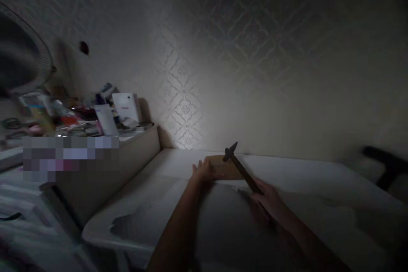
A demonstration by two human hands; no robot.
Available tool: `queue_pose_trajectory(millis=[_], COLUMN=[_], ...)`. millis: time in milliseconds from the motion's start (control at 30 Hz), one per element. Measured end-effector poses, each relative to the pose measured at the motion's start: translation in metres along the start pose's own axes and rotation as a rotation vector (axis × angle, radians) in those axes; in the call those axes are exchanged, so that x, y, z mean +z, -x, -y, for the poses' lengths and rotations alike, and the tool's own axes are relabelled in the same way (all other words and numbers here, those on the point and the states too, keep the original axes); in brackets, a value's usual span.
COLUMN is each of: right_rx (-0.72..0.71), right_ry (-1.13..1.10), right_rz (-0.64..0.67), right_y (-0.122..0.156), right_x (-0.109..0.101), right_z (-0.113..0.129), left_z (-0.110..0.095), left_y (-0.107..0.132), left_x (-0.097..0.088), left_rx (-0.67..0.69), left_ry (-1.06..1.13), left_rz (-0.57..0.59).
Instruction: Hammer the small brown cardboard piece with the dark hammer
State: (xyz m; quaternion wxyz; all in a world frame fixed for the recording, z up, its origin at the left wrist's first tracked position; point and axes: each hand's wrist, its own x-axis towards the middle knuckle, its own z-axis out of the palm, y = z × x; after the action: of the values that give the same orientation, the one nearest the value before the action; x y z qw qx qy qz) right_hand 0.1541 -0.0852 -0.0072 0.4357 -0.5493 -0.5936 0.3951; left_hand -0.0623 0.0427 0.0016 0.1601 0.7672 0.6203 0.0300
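A small hammer [240,166] with a wooden handle and dark head is raised over a brown wooden board [225,169]. My right hand [267,197] is closed around the handle's lower end. My left hand [201,171] rests flat on the board's left edge, fingers spread, holding it against the white table [302,178]. The hammer head hovers just above the board's far edge. The room is dim, with a patch of light on the wall behind the board.
A patterned wall rises right behind the table. To the left a lower cabinet [137,153] carries boxes, papers and clutter, beside a fan [22,55]. A dark chair back [385,163] shows at the right.
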Motion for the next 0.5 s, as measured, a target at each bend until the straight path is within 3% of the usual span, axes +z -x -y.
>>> queue_pose_trajectory(millis=[500], right_rx=[0.015], right_ry=[-0.045], right_rz=[0.027], right_y=[-0.0008], right_x=[0.0002], right_z=[-0.003], left_z=[0.0], left_y=[-0.0015], left_x=[0.0003], left_rx=[-0.008], left_ry=[0.004], left_rz=[0.016])
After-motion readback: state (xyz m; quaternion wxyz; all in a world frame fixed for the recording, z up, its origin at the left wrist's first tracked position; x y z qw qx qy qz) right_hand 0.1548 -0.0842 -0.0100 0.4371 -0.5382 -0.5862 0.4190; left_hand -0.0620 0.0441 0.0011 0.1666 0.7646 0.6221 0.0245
